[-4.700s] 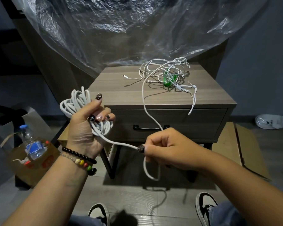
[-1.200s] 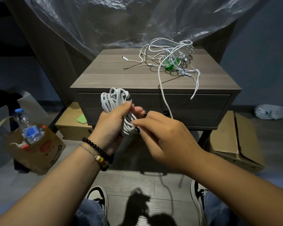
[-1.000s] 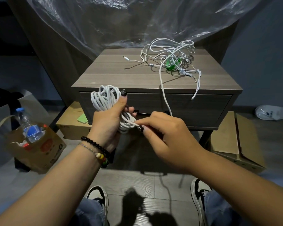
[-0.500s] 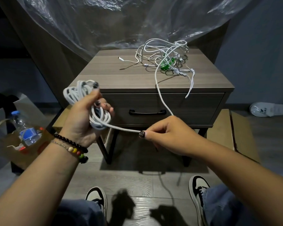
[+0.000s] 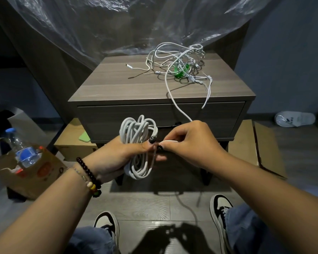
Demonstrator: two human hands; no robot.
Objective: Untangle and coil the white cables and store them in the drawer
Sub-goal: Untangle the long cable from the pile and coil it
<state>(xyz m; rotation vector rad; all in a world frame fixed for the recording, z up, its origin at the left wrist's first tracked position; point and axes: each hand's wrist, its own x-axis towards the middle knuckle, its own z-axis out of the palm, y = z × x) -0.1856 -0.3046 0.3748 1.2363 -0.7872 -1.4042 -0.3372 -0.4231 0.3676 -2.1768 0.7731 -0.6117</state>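
Note:
My left hand [image 5: 117, 158] grips a coil of white cable [image 5: 136, 131] in front of the closed drawer [image 5: 117, 116] of a grey wooden nightstand [image 5: 117, 88]. My right hand [image 5: 189, 142] pinches the same cable right beside the coil, thumb against my left thumb. From my right hand the cable's free length [image 5: 170, 92] runs up over the nightstand's front edge into a tangle of white cables [image 5: 178, 59] at the back right of the top. A green object [image 5: 181, 69] lies inside the tangle. The drawer handle is mostly hidden behind my hands.
A clear plastic sheet [image 5: 117, 24] hangs behind the nightstand. A paper bag [image 5: 26, 167] with a water bottle [image 5: 20, 149] stands on the floor at left. Cardboard boxes sit under the nightstand at left [image 5: 72, 145] and right [image 5: 255, 143]. A white slipper [image 5: 294, 119] lies far right.
My right hand, stretched away with a taut length of cable half a second ago, has come back against the coil. My left hand has swung the coil rightward in front of the drawer.

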